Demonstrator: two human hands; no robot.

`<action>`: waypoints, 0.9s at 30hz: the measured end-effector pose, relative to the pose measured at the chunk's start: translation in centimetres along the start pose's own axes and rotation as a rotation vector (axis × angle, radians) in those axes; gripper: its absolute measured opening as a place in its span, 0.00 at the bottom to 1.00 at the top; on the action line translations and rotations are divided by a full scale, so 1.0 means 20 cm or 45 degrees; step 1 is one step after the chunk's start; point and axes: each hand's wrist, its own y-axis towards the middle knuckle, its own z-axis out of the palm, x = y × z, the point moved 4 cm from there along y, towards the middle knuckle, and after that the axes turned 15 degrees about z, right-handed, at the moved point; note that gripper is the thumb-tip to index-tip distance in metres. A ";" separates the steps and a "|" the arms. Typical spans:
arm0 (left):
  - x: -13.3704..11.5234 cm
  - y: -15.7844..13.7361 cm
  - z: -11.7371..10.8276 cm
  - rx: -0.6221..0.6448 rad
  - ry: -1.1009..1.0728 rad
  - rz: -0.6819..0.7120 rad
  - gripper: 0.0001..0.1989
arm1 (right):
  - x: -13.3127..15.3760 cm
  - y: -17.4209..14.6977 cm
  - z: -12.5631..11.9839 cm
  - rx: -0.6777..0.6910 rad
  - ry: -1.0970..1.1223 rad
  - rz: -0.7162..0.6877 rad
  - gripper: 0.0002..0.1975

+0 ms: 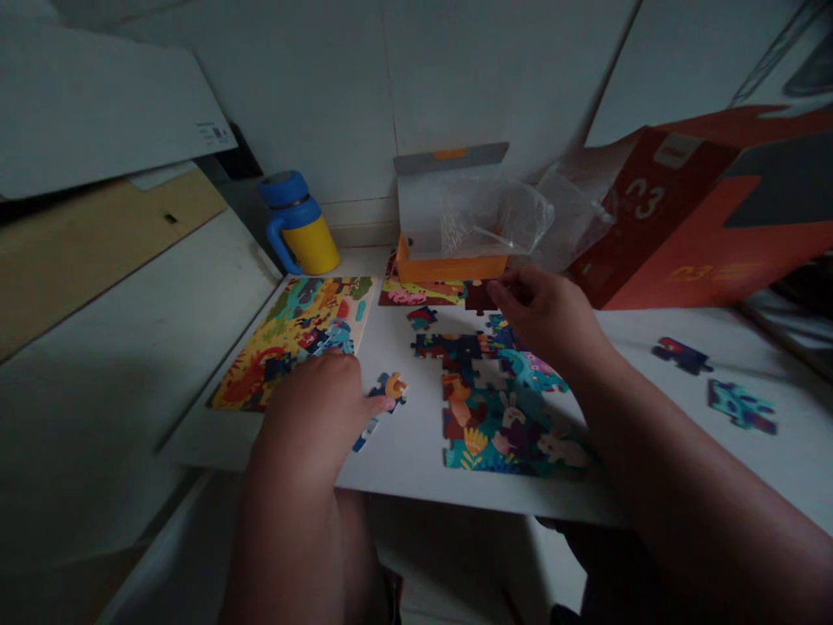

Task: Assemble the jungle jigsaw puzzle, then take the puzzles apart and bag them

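My right hand pinches the edge of a dark red puzzle piece behind a partly joined puzzle that shows rabbits and a fox-like animal. My left hand lies low over the table's left side, its thumb stretched out to a loose puzzle piece with an orange figure. The other left fingers are mostly hidden behind the knuckles. Just beyond them is a yellow picture sheet with blue pieces on it. Another loose piece with a rainbow pattern lies between the hands.
An open orange box with clear plastic wrap stands at the back. To its left is a blue and yellow mug. A large red box stands at right, with loose pieces in front. White boards crowd the left.
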 end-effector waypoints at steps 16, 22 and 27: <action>-0.10 0.06 0.02 -0.003 -0.039 0.157 0.11 | 0.04 -0.16 0.16 1.176 -0.249 -0.330 0.11; -0.04 0.12 0.06 0.000 -0.150 0.158 0.10 | 0.07 -0.16 0.19 0.895 -0.157 -0.340 0.09; 0.01 0.13 0.08 -0.085 -0.271 0.149 0.14 | 0.07 -0.17 0.21 0.842 -0.140 -0.430 0.07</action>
